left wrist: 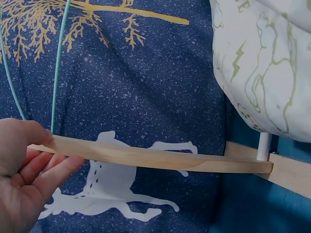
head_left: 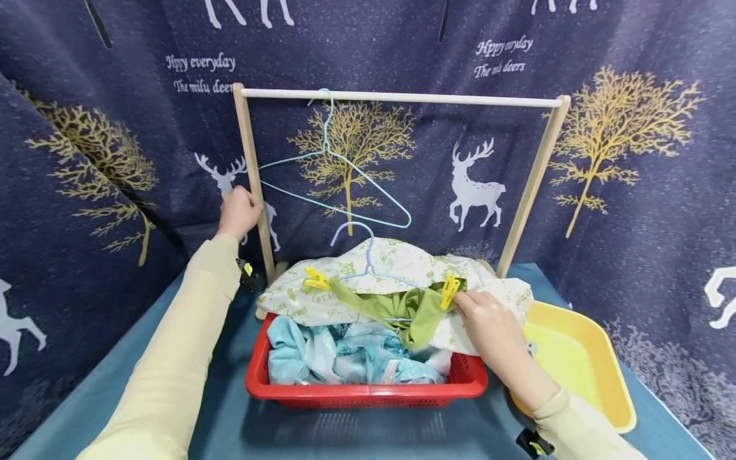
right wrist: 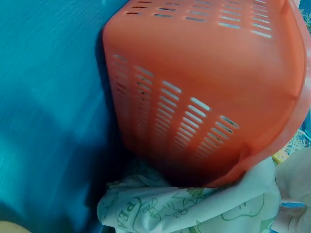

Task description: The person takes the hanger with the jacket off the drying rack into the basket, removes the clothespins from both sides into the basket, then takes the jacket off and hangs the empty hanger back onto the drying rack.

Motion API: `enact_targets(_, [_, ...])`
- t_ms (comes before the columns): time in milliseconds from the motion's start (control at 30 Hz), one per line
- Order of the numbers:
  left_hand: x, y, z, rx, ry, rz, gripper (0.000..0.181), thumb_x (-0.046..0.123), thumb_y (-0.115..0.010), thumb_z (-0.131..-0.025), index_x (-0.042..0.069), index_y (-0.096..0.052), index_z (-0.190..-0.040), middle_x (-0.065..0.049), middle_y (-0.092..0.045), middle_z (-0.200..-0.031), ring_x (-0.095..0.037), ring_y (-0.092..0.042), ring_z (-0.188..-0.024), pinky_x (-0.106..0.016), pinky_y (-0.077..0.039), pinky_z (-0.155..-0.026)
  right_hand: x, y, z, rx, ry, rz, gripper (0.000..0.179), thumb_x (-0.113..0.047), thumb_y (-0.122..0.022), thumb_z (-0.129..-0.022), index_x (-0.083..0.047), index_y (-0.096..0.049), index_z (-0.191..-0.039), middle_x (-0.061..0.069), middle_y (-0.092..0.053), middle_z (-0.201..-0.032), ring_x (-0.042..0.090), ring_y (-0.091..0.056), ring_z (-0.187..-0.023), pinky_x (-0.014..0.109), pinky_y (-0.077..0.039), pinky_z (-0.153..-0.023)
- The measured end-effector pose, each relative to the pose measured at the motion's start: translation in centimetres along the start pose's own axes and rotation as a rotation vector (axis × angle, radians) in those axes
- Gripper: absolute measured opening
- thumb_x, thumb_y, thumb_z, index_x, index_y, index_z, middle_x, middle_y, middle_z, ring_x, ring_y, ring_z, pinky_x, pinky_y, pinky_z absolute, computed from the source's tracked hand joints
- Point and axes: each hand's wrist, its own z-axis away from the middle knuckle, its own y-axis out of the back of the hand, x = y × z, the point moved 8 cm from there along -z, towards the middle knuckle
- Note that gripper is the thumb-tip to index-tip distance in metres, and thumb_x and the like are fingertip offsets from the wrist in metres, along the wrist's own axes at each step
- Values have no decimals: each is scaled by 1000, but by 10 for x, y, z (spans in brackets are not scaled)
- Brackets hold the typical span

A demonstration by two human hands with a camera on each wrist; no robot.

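Observation:
My left hand (head_left: 238, 212) grips the left wooden post (head_left: 250, 150) of a clothes rack; the left wrist view shows the thumb over the post (left wrist: 146, 154) and fingers beneath. My right hand (head_left: 489, 322) pinches the right end of a white garment (head_left: 397, 255) with green print, fingertips right beside a yellow clothespin (head_left: 450, 291). A blue hanger (head_left: 368, 252) lies on this garment, its hook upward. Another yellow clothespin (head_left: 317, 279) is at its left end. Green cloth (head_left: 422, 313) shows along the garment's middle. What lies under my right fingertips is hidden.
A light blue hanger (head_left: 328, 150) hangs from the white rod (head_left: 402, 97). Below the garment stands a red basket (head_left: 368, 393) with light blue clothing (head_left: 345, 351) inside. At right is a yellow tray (head_left: 623, 396). A dark printed curtain (head_left: 374, 38) hangs behind.

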Motion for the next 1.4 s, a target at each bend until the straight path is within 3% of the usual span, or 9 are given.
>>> enact_targets(333, [3, 3, 2, 6, -20, -3, 20, 10, -59, -88, -9, -62, -81, -29, -59, -91, -49, -59, -94, -57, -46, -88, -7, 3, -4, -14, 119, 29, 18, 5, -74, -76, -8, -61, -77, 5, -63, -73, 24, -58, -66, 36, -48, -52])
enact_targets(700, [1, 2, 2, 11, -20, -4, 21, 9, -60, -88, -9, -62, -78, -29, -60, -89, -49, -59, -92, -56, -46, -86, -2, -6, -18, -246, 156, 6, 15, -1, -72, -84, -10, -63, -75, 3, -63, -70, 23, -63, -68, 37, -51, -57])
enact_targets(867, [1, 2, 2, 17, -25, -5, 21, 8, -60, -88, -9, -62, -77, -29, -59, -88, -49, -59, -91, -56, -46, -85, -1, -6, -19, -279, 166, 8, 13, -1, -73, -83, -9, -66, -76, 3, -67, -71, 22, -65, -67, 36, -52, -57])
enact_targets(1133, [3, 6, 5, 22, -45, 12, 18, 8, -59, -90, -10, -57, -88, -28, -56, -91, -47, -56, -92, -56, -44, -86, 0, -6, -28, -323, 165, 10, 16, -1, -73, -82, -10, -66, -70, 3, -65, -64, 20, -62, -58, 35, -48, -53])
enact_targets(1267, [3, 10, 8, -12, -63, -5, 21, 11, -60, -89, -10, -58, -92, -29, -60, -94, -47, -59, -91, -54, -46, -84, -2, -6, -29, -336, 184, 17, 19, -2, -72, -83, -10, -64, -68, 3, -62, -61, 20, -61, -56, 35, -47, -51])
enact_targets(1400, [5, 15, 11, -97, -65, -29, 24, 14, -60, -90, -8, -59, -96, -29, -64, -99, -45, -62, -91, -53, -47, -84, -1, -6, -28, -348, 173, 13, 18, -2, -72, -83, -10, -65, -69, 3, -64, -62, 21, -61, -57, 35, -48, -52])
